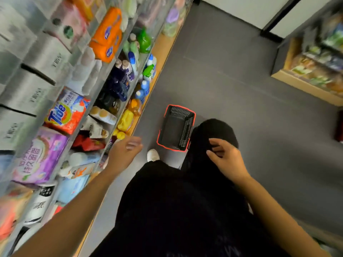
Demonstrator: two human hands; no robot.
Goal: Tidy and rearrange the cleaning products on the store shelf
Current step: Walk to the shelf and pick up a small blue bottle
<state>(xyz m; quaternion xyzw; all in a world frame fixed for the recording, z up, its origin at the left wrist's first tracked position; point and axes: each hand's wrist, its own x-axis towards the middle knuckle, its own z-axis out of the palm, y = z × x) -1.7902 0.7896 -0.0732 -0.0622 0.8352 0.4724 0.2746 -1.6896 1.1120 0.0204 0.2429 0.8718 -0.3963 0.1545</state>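
Both our hands are empty right now: left hand [128,147] is loose-fingered just off the shelf edge [167,43], right hand [224,158] hangs slack over our knee. Cleaning products [120,86] pack the shelves from 9 to 11 o'clock. Yellow bottles [126,119] crowd the lip, so a careless reach probably topples them. The shopping basket [176,127] at 12 o'clock is a trip risk, while the floor [241,89] at 2 o'clock looks open.

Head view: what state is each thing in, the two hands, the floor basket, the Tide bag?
Left hand: open, holding nothing.
Right hand: fingers loosely curled, holding nothing.
Basket: upright on the floor, empty.
Tide bag: on the shelf, label facing out.
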